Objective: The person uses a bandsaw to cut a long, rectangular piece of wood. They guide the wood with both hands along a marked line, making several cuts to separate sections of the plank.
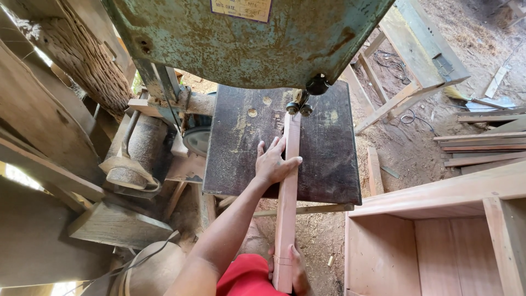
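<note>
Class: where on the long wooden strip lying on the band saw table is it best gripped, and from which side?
Grip the wooden strip at its near end, overhanging the saw table, coming from behind. The far end meets the blade guide, so hands probably belong well back.
</note>
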